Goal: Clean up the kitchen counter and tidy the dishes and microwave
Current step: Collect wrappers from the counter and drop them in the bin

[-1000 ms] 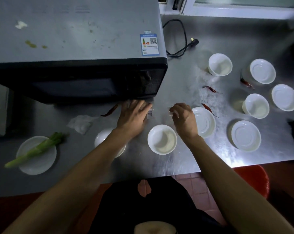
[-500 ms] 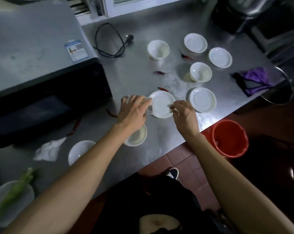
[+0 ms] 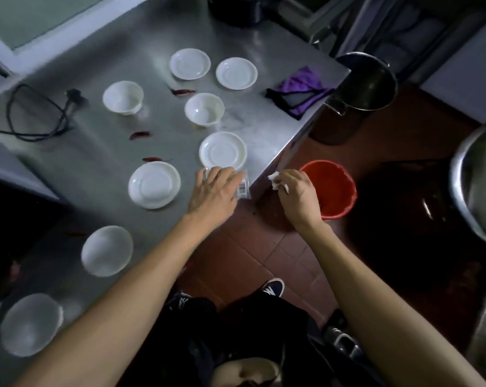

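Your left hand [image 3: 215, 195] lies palm down at the near right corner of the steel counter [image 3: 102, 169], its fingers straight and a little spread over a small clear wrapper [image 3: 243, 187] with a barcode label, which pokes out from under the fingertips right at the counter's edge. Your right hand [image 3: 297, 192] is off the counter, above the floor, with its fingers curled round a crumpled white scrap [image 3: 276, 182], perhaps tissue, pinched at the fingertips; it hangs just beside the rim of the red bucket [image 3: 335, 188] on the tiled floor [image 3: 253, 247].

White dishes are spread across the counter: a saucer [image 3: 223, 151] just beyond your left hand, another saucer [image 3: 154, 185] to its left, two saucers at the far side [image 3: 190, 63] [image 3: 236, 73], a cup-like bowl [image 3: 204, 109] between them and the near saucer, and another bowl [image 3: 123, 98] further left. Two more bowls, blurred, sit near the front edge at lower left [image 3: 106, 250] [image 3: 30, 324]. Dried red chillies [image 3: 139, 134] lie scattered among the dishes, one [image 3: 155, 159] just by the left saucer's rim. A black power cord [image 3: 37, 113] with its plug lies loose at the far left, and a purple cloth [image 3: 301, 89] sits at the far right corner. A steel pot [image 3: 366, 82] stands on the floor past that corner
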Available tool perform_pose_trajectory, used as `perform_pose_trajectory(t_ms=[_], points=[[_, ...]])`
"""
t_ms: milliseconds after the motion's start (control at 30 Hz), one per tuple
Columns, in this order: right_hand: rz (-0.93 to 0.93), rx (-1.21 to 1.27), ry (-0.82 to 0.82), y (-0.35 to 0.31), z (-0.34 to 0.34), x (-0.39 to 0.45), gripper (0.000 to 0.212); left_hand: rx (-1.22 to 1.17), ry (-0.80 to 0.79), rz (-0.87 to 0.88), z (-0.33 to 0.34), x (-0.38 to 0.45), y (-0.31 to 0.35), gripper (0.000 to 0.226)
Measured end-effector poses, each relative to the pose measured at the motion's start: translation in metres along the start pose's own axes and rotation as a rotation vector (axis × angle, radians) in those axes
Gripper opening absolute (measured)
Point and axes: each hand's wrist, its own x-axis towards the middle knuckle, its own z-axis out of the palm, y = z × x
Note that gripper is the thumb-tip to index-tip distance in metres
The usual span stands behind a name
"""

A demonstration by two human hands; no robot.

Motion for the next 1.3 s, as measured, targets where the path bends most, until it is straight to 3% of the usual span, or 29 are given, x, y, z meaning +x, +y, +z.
perform_pose_trajectory(t_ms=[300, 533, 933, 1300], points=[[0.152, -0.023, 0.075, 0.122, -0.075, -0.022, 0.016, 0.018, -0.079, 0.168, 0.031, 0.08, 0.128, 0.065], [0.275, -0.057, 0.082, 0.177, -0.099, -0.042, 0.023, 0.047, -0.195, 0.25, 0.048, 0.119, 0.179, 0.063], [0.338, -0.206, -0.052, 0.229, -0.1, -0.001, 0.019, -0.021, -0.345, 0.306, 0.098, 0.211, 0.185, 0.064], [0.509, -0.148, -0.056, 0.264, -0.08, 0.066, 0.021, -0.111, -0.463, 0.317, 0.137, 0.284, 0.187, 0.063]])
